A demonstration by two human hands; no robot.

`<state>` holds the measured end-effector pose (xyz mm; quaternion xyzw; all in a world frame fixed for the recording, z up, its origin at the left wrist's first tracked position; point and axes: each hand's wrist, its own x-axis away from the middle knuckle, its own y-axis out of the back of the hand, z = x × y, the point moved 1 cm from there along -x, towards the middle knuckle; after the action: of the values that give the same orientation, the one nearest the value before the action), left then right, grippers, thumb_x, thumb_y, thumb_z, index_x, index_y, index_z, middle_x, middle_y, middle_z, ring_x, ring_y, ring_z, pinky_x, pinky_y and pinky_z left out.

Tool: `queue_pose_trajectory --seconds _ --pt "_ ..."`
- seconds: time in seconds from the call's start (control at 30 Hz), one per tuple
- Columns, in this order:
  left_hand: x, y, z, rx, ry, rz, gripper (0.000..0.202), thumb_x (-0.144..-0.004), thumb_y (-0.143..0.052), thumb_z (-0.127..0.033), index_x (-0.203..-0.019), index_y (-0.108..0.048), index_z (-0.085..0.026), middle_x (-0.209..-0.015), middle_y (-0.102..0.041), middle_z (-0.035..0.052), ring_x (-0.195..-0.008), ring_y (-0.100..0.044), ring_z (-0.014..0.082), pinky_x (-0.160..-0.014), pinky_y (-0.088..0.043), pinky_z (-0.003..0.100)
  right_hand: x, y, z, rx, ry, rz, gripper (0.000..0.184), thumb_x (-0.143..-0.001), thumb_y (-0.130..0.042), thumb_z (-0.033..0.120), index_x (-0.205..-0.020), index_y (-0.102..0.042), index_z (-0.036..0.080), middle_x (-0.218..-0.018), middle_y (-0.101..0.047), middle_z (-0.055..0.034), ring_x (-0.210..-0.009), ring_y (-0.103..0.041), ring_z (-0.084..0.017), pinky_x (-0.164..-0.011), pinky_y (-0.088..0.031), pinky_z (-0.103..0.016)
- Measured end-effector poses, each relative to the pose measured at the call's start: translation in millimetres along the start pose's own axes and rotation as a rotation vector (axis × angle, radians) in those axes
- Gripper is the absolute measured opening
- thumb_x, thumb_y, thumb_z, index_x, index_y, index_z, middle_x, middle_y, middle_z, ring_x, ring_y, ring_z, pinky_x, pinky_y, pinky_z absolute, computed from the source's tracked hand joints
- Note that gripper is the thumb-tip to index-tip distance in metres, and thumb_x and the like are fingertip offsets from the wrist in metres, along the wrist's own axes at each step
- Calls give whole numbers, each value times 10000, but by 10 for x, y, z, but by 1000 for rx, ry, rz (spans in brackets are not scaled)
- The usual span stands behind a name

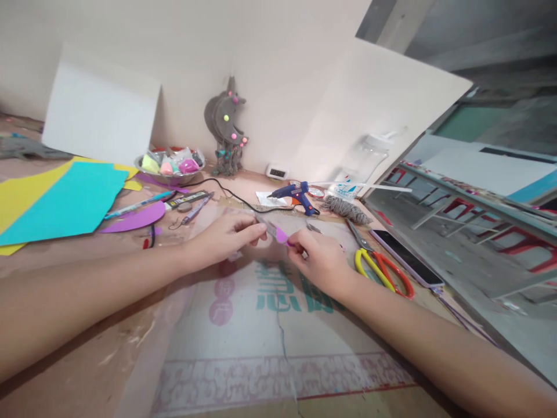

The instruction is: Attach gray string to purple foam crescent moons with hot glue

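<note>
My left hand (pixel 230 233) and my right hand (pixel 319 258) meet over the middle of the table. Both pinch a small purple paper piece (pixel 282 235) between fingertips. A thin grey strip (pixel 266 223) joins the purple piece at my left fingertips. Under my hands lies a flattened cardboard sheet (pixel 270 342) with green and red print. Yellow and red scissors (pixel 380 268) rest just right of my right hand.
A blue glue gun (pixel 296 194) with a black cord lies behind my hands. Teal foam sheet (pixel 65 203), purple cutout (pixel 134 219), bowl of coloured bits (pixel 170 165), grey moon ornament (pixel 227 125), grey yarn (pixel 346 209), plastic jar (pixel 368 159) and phone (pixel 407 255) surround them.
</note>
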<state>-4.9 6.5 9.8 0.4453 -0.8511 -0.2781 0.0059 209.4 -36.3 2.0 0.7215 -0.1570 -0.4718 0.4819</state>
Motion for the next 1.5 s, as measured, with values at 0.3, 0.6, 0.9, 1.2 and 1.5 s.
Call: queue_pose_trajectory --seconds 0.3,0.6,0.9,1.2,1.5 --pt "-48 19 -2 -91 151 -87 281 -861 -439 -331 -628 -450 -174 -566 -440 -48 -533 -431 96 -519 -327 229 -34 94 98 -104 -2 16 135 -872 -523 307 -802 -485 198 -644 -537 9 -581 -472 -128 -565 -337 -255" --pt "-60 63 -21 -233 119 -167 248 -858 -439 -285 -637 -471 -177 -581 -472 -36 -563 -450 114 -538 -320 234 -160 62 -93 -747 -532 -197 165 -852 -549 352 -921 -495 211 -763 -473 19 -607 -432 -101 -560 -378 -241" --pt "-61 56 10 -134 72 -125 281 -861 -435 -359 -658 -489 -172 -616 -484 -26 -569 -445 116 -540 -329 236 -147 -30 -122 -866 -662 47 311 -823 -544 453 -668 -509 186 -600 -461 39 -510 -382 -87 -503 -337 -231" --pt "-91 58 124 -43 125 -126 317 -859 -444 -428 -674 -477 -173 -602 -492 -23 -540 -470 110 -491 -349 224 -267 79 -296 -881 -555 105 266 -816 -553 437 -847 -556 172 -682 -550 18 -567 -466 -99 -563 -400 -242" --pt "-107 31 200 54 133 -97 339 -859 -449 -451 -655 -432 -180 -594 -435 -43 -507 -410 93 -471 -321 217 -227 -125 -1236 -503 -711 -23 296 -756 -603 427 -852 -552 152 -794 -618 -44 -717 -556 -154 -709 -450 -315"
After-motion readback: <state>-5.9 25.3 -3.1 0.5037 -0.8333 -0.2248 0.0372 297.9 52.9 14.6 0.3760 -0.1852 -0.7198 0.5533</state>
